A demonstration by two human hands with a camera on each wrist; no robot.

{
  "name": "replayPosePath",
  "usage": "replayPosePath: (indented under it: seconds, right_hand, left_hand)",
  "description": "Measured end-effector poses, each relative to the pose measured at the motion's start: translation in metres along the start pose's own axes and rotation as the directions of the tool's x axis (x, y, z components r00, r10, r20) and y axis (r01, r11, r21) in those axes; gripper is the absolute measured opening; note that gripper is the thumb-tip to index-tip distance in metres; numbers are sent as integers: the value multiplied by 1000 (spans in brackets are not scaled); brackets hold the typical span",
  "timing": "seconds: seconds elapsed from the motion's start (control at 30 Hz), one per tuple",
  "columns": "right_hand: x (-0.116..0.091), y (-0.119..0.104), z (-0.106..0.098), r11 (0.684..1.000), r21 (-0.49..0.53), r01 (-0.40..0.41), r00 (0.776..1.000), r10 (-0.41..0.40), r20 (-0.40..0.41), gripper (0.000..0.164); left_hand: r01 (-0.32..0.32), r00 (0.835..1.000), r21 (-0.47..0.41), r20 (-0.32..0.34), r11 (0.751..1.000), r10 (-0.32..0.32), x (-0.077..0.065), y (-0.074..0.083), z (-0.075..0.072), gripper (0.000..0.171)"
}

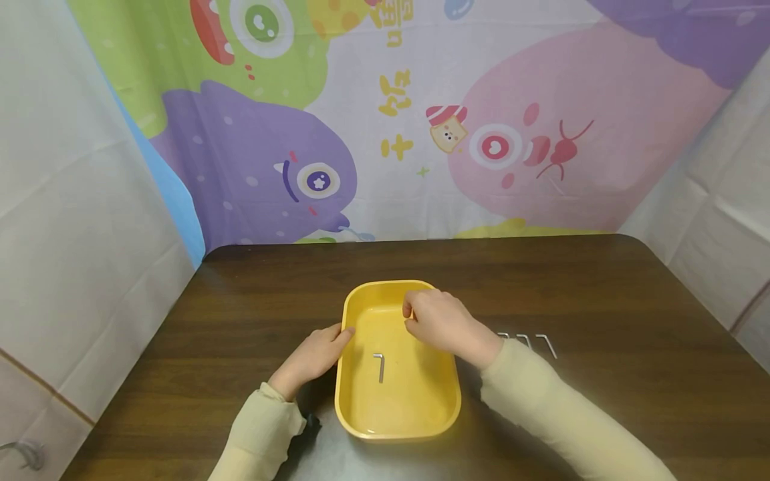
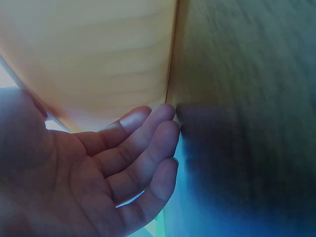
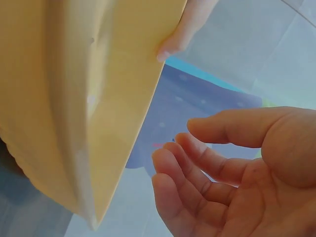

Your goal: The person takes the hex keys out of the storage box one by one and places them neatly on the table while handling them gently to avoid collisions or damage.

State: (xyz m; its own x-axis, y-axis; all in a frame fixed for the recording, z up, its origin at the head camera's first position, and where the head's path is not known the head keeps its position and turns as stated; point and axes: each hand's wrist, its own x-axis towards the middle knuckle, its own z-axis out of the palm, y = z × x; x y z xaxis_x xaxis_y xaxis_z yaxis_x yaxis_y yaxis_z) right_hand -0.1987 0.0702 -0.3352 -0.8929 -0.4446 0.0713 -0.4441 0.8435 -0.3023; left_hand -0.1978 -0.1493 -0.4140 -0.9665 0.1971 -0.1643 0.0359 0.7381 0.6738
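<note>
A yellow rectangular tray stands on the dark table in the head view. One silver hex key lies on its floor, left of the middle. My left hand holds the tray's left side, thumb hooked over the rim, with its fingers low along the outer wall. Over the tray's right side hovers my right hand; its fingers bend loosely and nothing is between them and the thumb. Three more hex keys lie right of the tray, the nearest partly behind the right wrist.
The brown wooden table runs back to a cartoon-printed curtain. Pale walls flank both sides. A small black object shows beside the left sleeve.
</note>
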Motion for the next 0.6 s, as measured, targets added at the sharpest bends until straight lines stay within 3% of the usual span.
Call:
replayPosePath:
  seconds: [0.4, 0.6]
  right_hand:
    - [11, -8, -3, 1000, 21, 16, 996, -18, 89, 4]
    - [17, -11, 2, 999, -19, 32, 992, -30, 122, 6]
  left_hand:
    - [-9, 1000, 7, -12, 1000, 9, 0, -2, 0, 38]
    - [-7, 1000, 16, -12, 1000, 7, 2, -2, 1, 37]
